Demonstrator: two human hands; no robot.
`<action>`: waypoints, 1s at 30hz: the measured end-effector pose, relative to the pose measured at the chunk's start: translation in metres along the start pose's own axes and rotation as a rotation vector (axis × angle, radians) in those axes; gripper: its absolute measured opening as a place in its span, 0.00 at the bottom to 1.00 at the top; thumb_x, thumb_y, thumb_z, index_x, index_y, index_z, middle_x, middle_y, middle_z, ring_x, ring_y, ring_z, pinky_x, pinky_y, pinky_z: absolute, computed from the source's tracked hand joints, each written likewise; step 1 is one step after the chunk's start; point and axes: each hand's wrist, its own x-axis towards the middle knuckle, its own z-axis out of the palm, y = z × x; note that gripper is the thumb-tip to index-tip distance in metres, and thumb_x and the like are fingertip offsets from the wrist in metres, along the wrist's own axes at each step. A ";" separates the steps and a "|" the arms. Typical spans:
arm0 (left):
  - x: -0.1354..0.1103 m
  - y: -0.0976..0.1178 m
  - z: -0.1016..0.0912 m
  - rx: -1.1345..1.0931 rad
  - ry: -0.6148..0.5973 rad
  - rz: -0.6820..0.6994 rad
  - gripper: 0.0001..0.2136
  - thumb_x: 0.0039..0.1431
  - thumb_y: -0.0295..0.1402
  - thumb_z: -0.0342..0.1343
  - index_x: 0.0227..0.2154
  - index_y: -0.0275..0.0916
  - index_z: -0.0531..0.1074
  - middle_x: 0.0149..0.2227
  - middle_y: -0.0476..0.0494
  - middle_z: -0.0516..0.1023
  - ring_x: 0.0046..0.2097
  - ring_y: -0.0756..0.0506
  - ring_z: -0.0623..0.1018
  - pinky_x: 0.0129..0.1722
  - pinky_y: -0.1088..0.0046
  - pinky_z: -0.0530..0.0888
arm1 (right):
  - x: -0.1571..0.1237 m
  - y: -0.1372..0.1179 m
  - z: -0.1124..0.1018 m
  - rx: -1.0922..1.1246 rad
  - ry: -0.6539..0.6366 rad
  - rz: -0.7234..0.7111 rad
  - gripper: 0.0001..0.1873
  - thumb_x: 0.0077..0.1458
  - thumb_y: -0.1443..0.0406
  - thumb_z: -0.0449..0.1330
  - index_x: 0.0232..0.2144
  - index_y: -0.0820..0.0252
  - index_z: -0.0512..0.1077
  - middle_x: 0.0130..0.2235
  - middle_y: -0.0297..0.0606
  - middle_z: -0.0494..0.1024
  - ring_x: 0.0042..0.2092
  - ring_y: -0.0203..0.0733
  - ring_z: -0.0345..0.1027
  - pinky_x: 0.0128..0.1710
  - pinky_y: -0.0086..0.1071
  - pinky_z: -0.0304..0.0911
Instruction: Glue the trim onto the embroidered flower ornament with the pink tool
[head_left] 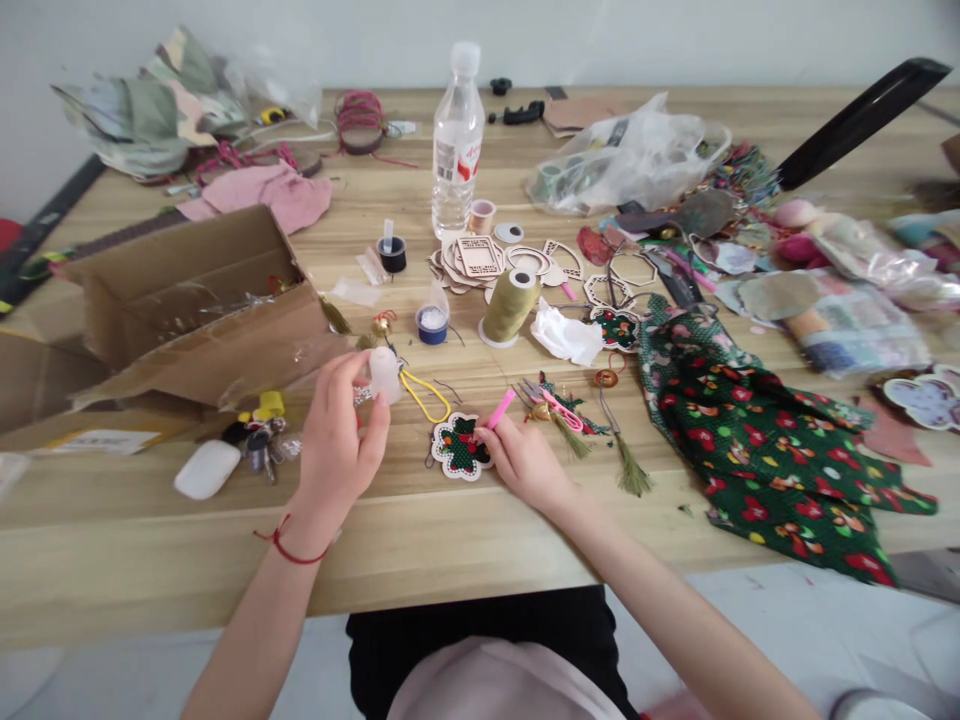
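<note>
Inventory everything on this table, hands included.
Small plastic bottle: 1, translucent, left hand
Slim stick: 1, pink, right hand
Flower-shaped wood-rimmed patches: 2, green, centre, right
Floral cloth: 1, green, right
Thread cone: 1, olive, centre
Plastic water bottle: 1, clear, back
Open cardboard box: 1, brown, left
Looped cord: 1, yellow, centre
Scissors: 1, pink-handled, centre
Wooden cutouts: several, pale, centre
Other clutter: uncounted, mixed, throughout
Wooden table: 1, brown, beneath
Left hand: 1, bare, left
Right hand: 1, bare, centre

I see the left hand (341,425) left of the flower-shaped piece (459,448), thumb and fingers drawn into a pinch. The right hand (529,465) curls at the piece's right edge; both forearms (675,590) angle inward.
</note>
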 end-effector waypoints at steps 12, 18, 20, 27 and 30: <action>-0.006 -0.024 0.028 0.276 -0.068 0.075 0.14 0.66 0.37 0.51 0.49 0.34 0.65 0.42 0.34 0.76 0.45 0.37 0.77 0.43 0.59 0.74 | -0.005 -0.002 -0.004 0.150 0.138 0.051 0.13 0.67 0.63 0.45 0.36 0.58 0.67 0.28 0.38 0.77 0.28 0.42 0.72 0.30 0.31 0.63; -0.001 -0.011 0.016 0.271 0.004 0.304 0.18 0.64 0.27 0.52 0.56 0.41 0.63 0.51 0.37 0.77 0.53 0.40 0.76 0.55 0.56 0.68 | -0.002 -0.002 -0.003 0.134 0.132 0.075 0.13 0.67 0.62 0.44 0.35 0.58 0.67 0.26 0.38 0.76 0.27 0.43 0.71 0.28 0.31 0.62; 0.000 -0.007 0.010 0.271 0.068 0.358 0.21 0.63 0.23 0.52 0.57 0.44 0.63 0.53 0.40 0.77 0.57 0.41 0.74 0.60 0.55 0.64 | -0.002 -0.002 -0.003 0.101 0.120 0.071 0.14 0.67 0.62 0.44 0.36 0.58 0.68 0.26 0.38 0.76 0.27 0.43 0.71 0.28 0.31 0.61; -0.001 -0.006 0.004 0.278 0.229 0.390 0.24 0.61 0.20 0.53 0.57 0.47 0.65 0.52 0.42 0.78 0.58 0.42 0.74 0.63 0.54 0.61 | -0.003 0.000 0.000 -0.011 0.070 0.059 0.16 0.69 0.62 0.44 0.39 0.59 0.70 0.27 0.40 0.78 0.28 0.44 0.73 0.28 0.30 0.60; -0.001 -0.005 0.005 0.273 0.216 0.381 0.24 0.62 0.21 0.52 0.58 0.49 0.64 0.52 0.44 0.78 0.58 0.43 0.74 0.63 0.54 0.62 | -0.002 0.001 0.001 -0.024 0.066 0.055 0.16 0.69 0.61 0.44 0.39 0.60 0.70 0.28 0.40 0.78 0.28 0.44 0.73 0.28 0.30 0.60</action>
